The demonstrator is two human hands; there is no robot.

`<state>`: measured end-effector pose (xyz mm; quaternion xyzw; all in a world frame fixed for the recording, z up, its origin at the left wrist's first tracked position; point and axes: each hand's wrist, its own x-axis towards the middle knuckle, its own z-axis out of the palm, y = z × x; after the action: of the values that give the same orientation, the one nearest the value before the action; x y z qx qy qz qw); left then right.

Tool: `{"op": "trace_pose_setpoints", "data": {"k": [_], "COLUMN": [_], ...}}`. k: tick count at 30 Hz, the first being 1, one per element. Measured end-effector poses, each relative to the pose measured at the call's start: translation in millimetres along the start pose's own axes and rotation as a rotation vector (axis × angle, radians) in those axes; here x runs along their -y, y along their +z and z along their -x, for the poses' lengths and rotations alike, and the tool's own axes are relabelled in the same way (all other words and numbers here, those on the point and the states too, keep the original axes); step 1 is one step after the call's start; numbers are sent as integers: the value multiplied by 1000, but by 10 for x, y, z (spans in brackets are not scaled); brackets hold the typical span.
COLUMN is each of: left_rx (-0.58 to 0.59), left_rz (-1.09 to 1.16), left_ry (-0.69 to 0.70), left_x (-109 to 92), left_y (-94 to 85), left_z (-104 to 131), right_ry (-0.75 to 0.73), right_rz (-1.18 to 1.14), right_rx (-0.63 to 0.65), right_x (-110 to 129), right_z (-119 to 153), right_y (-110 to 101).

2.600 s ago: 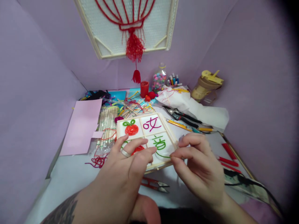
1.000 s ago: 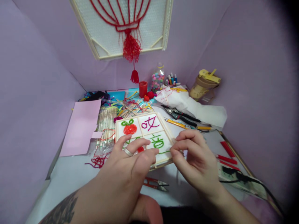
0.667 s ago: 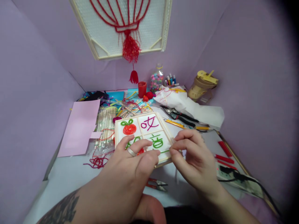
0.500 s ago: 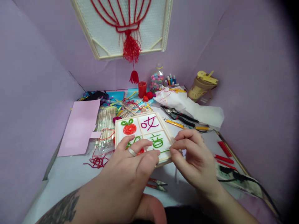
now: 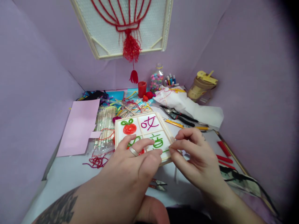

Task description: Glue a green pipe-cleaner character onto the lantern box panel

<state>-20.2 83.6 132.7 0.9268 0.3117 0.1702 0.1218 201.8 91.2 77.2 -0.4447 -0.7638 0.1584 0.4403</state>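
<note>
The frame [image 5: 142, 132] (four panes, yarn shapes in red, purple and green) lies flat on the counter [image 5: 70, 174], and everything else is placed from it. The left hand [image 5: 130, 165] rests on its near left pane, fingers [image 5: 140, 143] spread flat, gripping nothing. The right hand [image 5: 198, 158] is at its near right corner, fingers [image 5: 179, 146] pinched together on the edge strip; the green yarn end [image 5: 165, 151] lies just beside them. Snips [image 5: 157, 184] lie nearer than the frame. Pliers [image 5: 177, 114] lie beyond its right side, pink paper [image 5: 79, 126] to its left.
</note>
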Motion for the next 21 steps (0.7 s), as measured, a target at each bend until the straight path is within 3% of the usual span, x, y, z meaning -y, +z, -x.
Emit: {"op": "trace_pose_setpoints", "data": {"k": [4,12,21], "left_rx": [44,271,284], "left_rz": [0,52,58], "left_ry": [12,-48,-57], "left_x": [-13,-47,-42], "left_y": [-10,-16,-17], "left_z": [-14,-47,-61], "right_ry": [0,-6,-6], "right_rz": [51,100,111], "right_rx": [29,42,39], "right_x": [36,65,62], "right_z": [-29,-63,-62], "right_y": [-32,-58,-63]}}
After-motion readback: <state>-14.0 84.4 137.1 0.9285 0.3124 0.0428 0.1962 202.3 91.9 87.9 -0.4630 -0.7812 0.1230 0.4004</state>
